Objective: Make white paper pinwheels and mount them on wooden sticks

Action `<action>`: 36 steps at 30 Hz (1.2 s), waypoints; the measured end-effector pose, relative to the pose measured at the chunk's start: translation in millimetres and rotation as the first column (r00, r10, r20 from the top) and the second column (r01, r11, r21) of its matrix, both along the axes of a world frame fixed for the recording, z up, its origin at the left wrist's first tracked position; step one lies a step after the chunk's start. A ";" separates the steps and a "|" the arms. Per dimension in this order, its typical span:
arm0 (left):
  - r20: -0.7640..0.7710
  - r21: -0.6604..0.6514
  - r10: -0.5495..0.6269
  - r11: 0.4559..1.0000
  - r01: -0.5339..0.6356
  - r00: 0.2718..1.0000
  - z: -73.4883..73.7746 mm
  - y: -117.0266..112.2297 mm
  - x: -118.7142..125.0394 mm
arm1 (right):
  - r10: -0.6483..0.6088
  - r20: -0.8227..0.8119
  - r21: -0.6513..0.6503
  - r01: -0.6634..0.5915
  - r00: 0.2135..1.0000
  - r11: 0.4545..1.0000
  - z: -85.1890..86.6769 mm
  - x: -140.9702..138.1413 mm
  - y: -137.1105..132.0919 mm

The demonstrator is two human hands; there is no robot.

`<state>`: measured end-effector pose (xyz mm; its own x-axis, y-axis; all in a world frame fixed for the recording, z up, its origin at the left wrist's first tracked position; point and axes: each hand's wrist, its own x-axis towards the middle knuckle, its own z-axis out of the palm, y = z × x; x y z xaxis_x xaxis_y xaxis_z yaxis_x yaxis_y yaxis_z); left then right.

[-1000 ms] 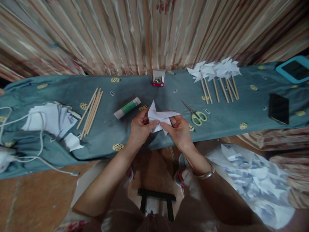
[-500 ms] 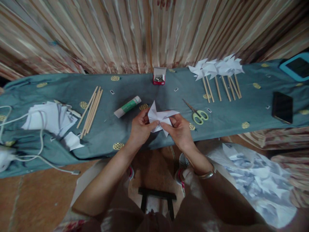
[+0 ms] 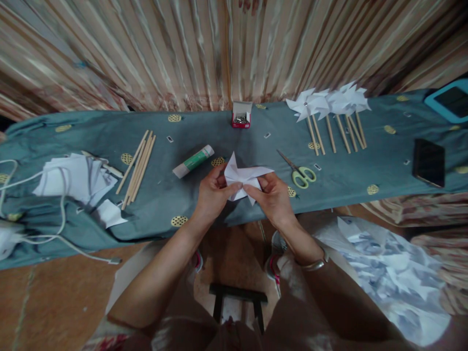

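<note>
Tan curtains (image 3: 175,53) hang behind a long green tablecloth (image 3: 232,141). Over its near side, in the middle, the person's left hand (image 3: 212,192) and right hand (image 3: 275,197) are closed, thumbs and fingers pinching a folded white paper pinwheel (image 3: 242,177) between them. A green and white tube (image 3: 193,161) lies to the left, scissors (image 3: 302,178) lie to the right, and a little red box (image 3: 241,124) sits open on the far side.
</note>
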<state>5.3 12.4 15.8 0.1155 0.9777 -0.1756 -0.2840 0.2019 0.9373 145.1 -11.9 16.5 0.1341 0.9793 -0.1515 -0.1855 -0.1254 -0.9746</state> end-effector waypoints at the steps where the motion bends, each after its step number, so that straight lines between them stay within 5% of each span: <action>1: -0.008 0.006 0.004 1.000 -0.004 1.000 -0.1 0.0 -0.1 | 0.008 -0.001 -0.002 -0.008 1.000 1.000 0.1 0.2 -0.1; 36: 0.030 -0.050 0.071 0.996 -0.070 0.997 10.0 -0.2 -6.8 | -0.019 -0.114 -0.052 0.013 0.993 0.999 7.1 -15.1 4.9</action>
